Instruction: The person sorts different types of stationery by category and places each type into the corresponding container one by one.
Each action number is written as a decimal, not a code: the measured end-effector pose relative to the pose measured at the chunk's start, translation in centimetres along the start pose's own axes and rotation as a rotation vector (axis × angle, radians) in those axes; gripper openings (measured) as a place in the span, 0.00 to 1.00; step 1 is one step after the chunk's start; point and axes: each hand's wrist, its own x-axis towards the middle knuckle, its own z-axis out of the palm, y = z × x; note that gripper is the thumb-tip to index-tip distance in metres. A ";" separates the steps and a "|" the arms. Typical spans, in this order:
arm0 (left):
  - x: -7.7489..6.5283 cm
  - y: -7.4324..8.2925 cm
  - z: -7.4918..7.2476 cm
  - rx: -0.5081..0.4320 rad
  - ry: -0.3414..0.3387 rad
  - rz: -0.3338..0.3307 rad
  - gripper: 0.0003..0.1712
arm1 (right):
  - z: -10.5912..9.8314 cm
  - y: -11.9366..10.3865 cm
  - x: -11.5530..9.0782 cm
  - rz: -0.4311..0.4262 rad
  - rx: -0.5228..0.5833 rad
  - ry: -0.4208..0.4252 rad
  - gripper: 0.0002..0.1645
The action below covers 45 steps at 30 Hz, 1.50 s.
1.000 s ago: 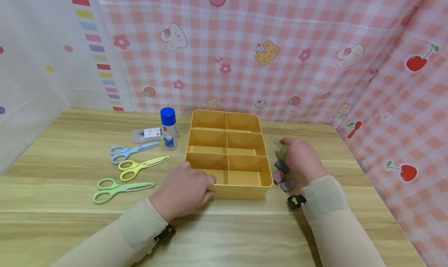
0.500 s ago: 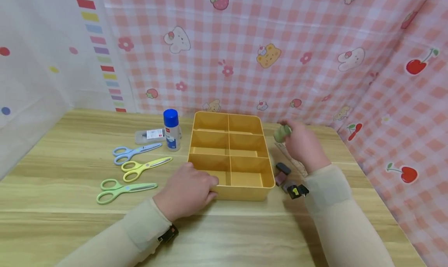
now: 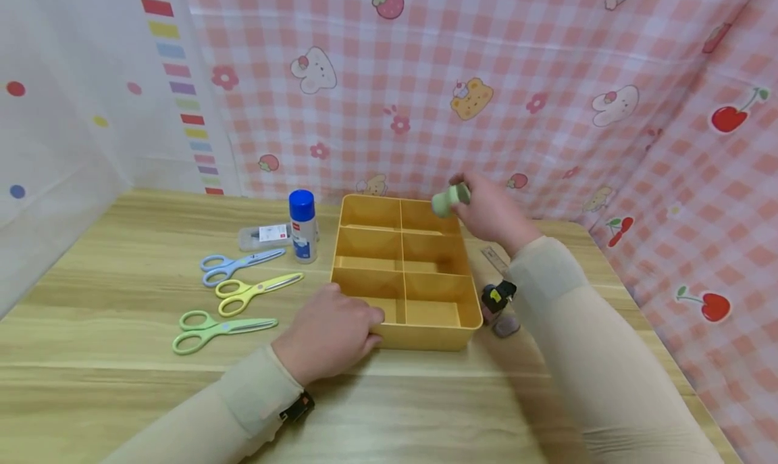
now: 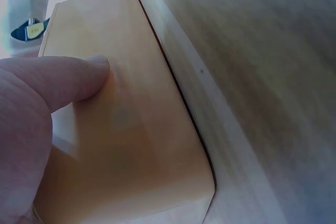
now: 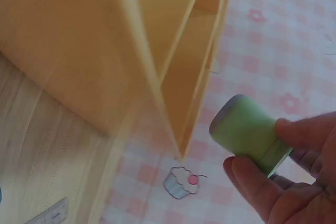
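Across the front left wall of a yellow divided box (image 3: 419,337), my left hand (image 3: 328,332) grips the rim; in the left wrist view its thumb (image 4: 73,80) presses the outer face, while its other fingers are hidden inside. At the box's back right corner, my right hand (image 3: 492,211) pinches a small pale-green piece (image 3: 448,200) with a narrow waist, raised above the back right compartment. The right wrist view shows this green piece (image 5: 244,132) between thumb and fingertips, its greyish end turned toward the box (image 5: 191,72).
Left of the box stand a blue-capped glue bottle (image 3: 302,227) and a clear flat case (image 3: 249,238). Blue scissors (image 3: 227,268), yellow scissors (image 3: 249,292) and green scissors (image 3: 213,329) lie nearby. Right of the box are a ruler (image 3: 495,261) and a small greyish piece (image 3: 506,325).
My right hand has lifted the pale-green piece from the table right of the box and carried it up and left to the back right compartment. My left hand keeps its hold.
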 end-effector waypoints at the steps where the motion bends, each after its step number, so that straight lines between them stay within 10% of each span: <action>1: 0.0 0.0 0.0 0.004 0.002 0.001 0.14 | 0.1 0.1 0.4 -0.001 0.018 -0.008 0.25; 17: 0.0 0.1 0.2 0.005 -0.007 -0.012 0.15 | 2.3 -0.1 4.8 0.078 -0.003 -0.218 0.21; 31: 0.0 0.1 0.0 0.008 -0.008 -0.004 0.14 | 2.8 -0.6 5.2 -0.082 -0.234 -0.400 0.24; 45: -0.1 0.1 0.2 0.012 0.004 -0.007 0.15 | 3.8 -0.6 5.8 -0.122 -0.326 -0.407 0.22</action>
